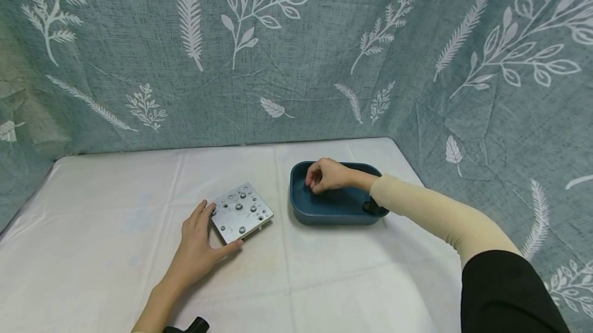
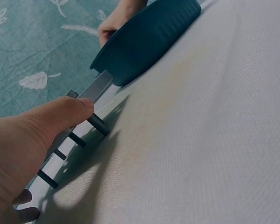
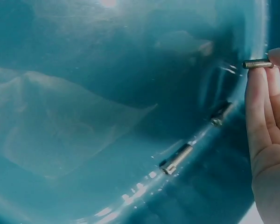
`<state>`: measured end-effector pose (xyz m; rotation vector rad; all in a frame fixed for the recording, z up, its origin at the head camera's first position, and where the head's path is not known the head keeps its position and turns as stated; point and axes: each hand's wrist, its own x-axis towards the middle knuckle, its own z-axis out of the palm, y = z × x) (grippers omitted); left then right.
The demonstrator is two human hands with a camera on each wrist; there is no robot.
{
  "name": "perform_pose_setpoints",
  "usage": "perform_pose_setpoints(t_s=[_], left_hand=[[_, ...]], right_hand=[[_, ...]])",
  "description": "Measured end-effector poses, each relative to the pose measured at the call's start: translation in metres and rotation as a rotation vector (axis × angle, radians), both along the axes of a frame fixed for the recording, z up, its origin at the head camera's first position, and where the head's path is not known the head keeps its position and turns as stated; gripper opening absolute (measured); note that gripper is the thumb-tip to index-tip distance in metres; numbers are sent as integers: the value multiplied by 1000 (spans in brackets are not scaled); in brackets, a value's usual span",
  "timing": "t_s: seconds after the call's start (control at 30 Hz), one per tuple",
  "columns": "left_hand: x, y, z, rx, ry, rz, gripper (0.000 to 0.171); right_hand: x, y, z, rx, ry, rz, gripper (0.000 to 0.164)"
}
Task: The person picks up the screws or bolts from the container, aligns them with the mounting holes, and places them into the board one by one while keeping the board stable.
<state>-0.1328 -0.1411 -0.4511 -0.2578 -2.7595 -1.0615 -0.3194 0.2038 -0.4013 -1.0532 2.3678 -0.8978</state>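
Observation:
In the head view my left hand (image 1: 196,243) holds a square metal plate (image 1: 250,204) by its edges, thumb at the near corner and fingers along the left side. Several screws sit in the plate's holes. Their threaded shanks (image 2: 99,125) stick out below it in the left wrist view, with the thumb on the plate's edge. Over the blue-green bin (image 1: 338,219), my right hand (image 1: 330,174) pinches a small screw (image 3: 256,64) between thumb and fingers, as the right wrist view shows. Two more screws, one nearer (image 3: 176,159) and one farther (image 3: 221,114), lie along the bin's inside bottom edge.
A white cloth (image 1: 116,220) covers the table. Patterned green-grey curtain (image 1: 208,106) hangs behind it and at the right side. The bin stands to the right of the plate, with a gap of white cloth between them.

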Motion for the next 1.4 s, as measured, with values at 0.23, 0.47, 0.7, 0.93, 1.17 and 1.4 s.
perform_pose_setpoints(t_s=[0.23, 0.47, 0.7, 0.93, 1.17, 1.4], left_hand=[[0, 0, -1, 2, 4, 1, 110], [1, 0, 3, 4, -12, 3, 110], [1, -1, 2, 9, -19, 3, 110], [0, -1, 0, 10, 5, 4, 109], [0, -2, 0, 15, -3, -1, 109], [-1, -3, 0, 14, 1, -14, 109]], right_hand=[[3, 5, 13, -149, -25, -71, 17], [8, 2, 26, -267, -103, -120, 20], [21, -10, 37, -422, -142, -154, 20], [40, -35, 34, -571, -196, -129, 16], [68, -76, 16, -629, -242, -145, 15], [87, -122, 0, -730, -256, -202, 21]])
